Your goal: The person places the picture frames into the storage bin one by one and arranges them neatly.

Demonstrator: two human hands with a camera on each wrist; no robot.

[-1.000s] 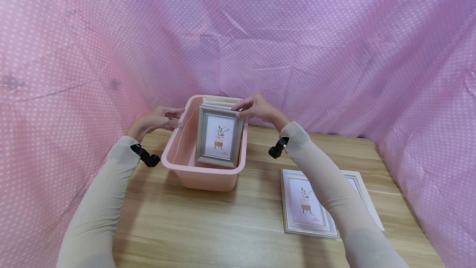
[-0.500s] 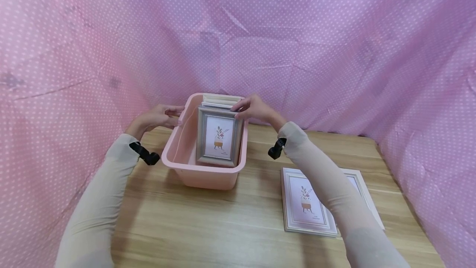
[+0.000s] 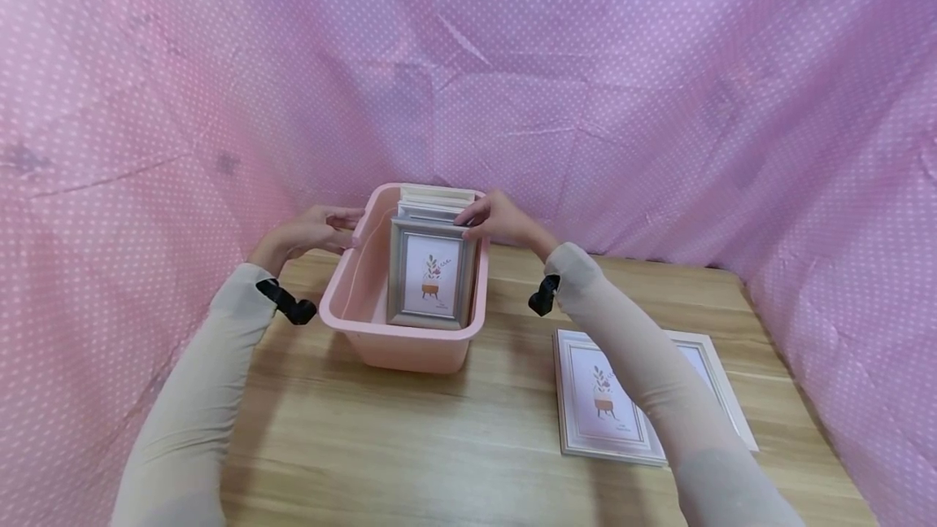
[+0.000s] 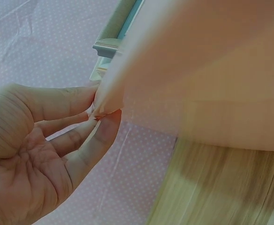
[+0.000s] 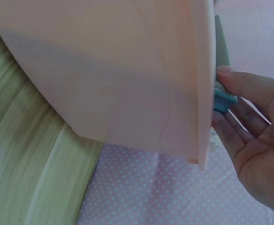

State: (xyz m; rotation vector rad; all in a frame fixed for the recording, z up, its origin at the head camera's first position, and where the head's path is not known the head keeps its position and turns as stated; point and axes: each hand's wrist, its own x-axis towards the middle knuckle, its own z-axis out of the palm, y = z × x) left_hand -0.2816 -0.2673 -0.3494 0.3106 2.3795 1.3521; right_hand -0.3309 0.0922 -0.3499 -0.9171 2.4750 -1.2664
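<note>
Grey picture frame [image 3: 432, 273] stands in the pink tub [image 3: 403, 333], frontmost of several, print facing the person. Right hand [image 3: 503, 218] pinches its top edge near the right corner; frame sits below and left of that hand. Left hand [image 3: 311, 231] grips the tub's left rim, apart from the frame. Frames behind [image 3: 437, 196] sit just past it. Frame stack [image 3: 602, 397] lies on the table [image 3: 439, 454], partly under the right forearm.

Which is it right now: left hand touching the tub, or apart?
Touching. The left wrist view shows the left hand pinching the tub's rim between thumb and fingers.
</note>
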